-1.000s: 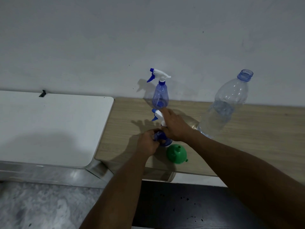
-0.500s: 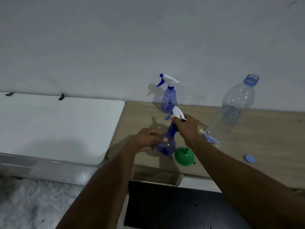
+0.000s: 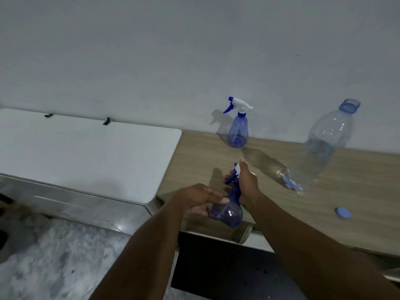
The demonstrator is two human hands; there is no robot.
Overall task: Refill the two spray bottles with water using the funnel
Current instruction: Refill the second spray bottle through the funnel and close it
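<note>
Dim, bluish light from about four o'clock throws soft shadows toward ten o'clock on the wall [image 3: 194, 61], with wide-angle bending at the edges and slight blur.
</note>
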